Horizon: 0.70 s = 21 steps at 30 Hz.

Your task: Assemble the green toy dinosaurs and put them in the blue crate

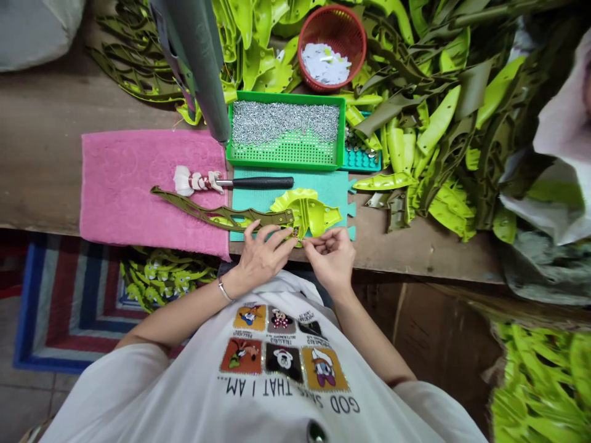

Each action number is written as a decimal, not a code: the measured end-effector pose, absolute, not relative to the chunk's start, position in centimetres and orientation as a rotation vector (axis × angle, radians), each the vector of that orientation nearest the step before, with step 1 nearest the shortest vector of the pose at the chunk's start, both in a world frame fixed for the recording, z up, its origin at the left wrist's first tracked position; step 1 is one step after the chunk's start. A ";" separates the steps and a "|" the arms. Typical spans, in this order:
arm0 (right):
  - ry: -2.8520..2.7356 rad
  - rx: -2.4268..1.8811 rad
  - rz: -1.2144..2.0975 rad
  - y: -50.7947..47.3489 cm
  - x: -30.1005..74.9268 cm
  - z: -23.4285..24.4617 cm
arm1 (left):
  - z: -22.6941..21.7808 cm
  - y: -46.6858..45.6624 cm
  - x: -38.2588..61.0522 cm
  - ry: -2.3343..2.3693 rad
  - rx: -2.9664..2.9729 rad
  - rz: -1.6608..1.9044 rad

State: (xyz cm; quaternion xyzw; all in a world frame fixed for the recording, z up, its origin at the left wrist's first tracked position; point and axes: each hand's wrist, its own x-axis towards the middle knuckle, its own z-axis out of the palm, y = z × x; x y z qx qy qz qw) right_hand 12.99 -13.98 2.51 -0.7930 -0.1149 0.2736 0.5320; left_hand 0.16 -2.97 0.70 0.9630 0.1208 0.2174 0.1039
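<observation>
An olive-green plastic blade-shaped part lies across the pink towel and joins a lime-green plastic shell on a teal mat. My left hand rests at the near edge of the joined parts, fingers pinched on a small piece at the joint. My right hand is beside it, fingertips pinched together at the same small piece. What the pinched item is I cannot make out.
A hammer with a wrapped head lies on the towel. A green tray holds several small metal screws; a red basket holds white bits. Piles of green plastic parts cover the bench's right; more lie below.
</observation>
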 end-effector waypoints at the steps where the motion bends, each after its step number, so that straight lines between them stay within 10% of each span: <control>1: -0.277 -1.890 0.649 -14.0 13.0 2.5 | 0.7 -3.0 0.1 0.359 2.833 0.641; 15: -0.810 -1.977 0.620 -13.7 16.2 4.5 | 0.0 -3.1 -0.1 0.300 2.920 0.718; 21: -1.144 -2.073 -0.063 -4.6 30.2 8.9 | -0.6 -3.7 1.0 0.419 2.822 0.900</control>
